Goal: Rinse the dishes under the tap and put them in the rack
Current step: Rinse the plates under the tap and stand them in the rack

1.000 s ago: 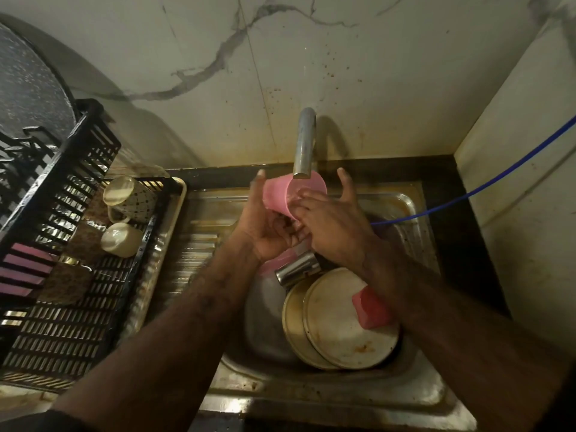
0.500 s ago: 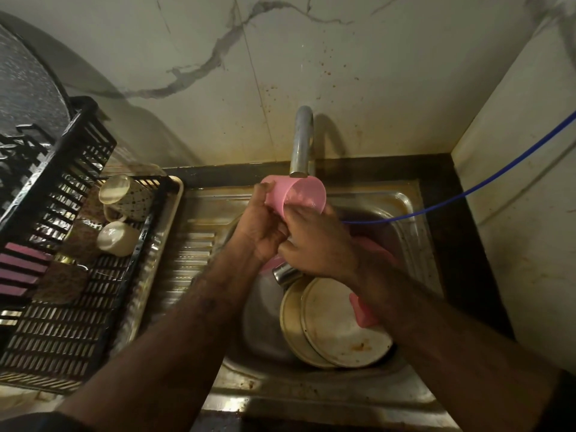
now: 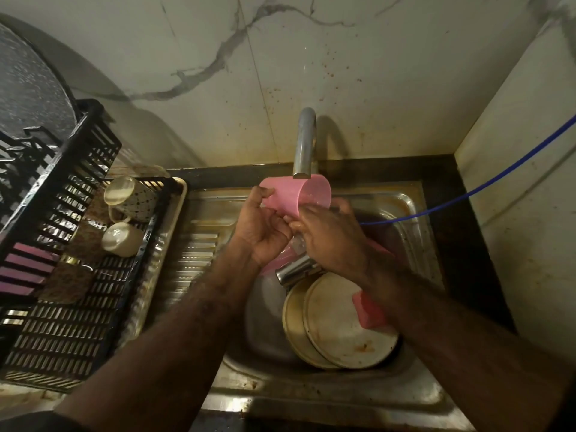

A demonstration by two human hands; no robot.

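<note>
While tilted under the tap (image 3: 304,145), pink cup (image 3: 293,196) gripped by left hand (image 3: 265,226), right hand (image 3: 330,232) pinching its rim (mouth rightward)

Two bare forearms are seen, uncovered from elbow to wrist. No ring, watch or glove is worn on the left hand (image 3: 265,232) or the right hand (image 3: 333,235). A dark sleeve edge (image 3: 46,420) is glimpsed at the lower left corner.

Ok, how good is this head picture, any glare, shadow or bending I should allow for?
Head view: dim and yellowish; the tap throws a shadow on the wall to its right; glare glints on the sink front rim; wide-angle bending curves the rack and wall edges; the pink cup and both hands, left and right, are sharp enough to read.
</note>
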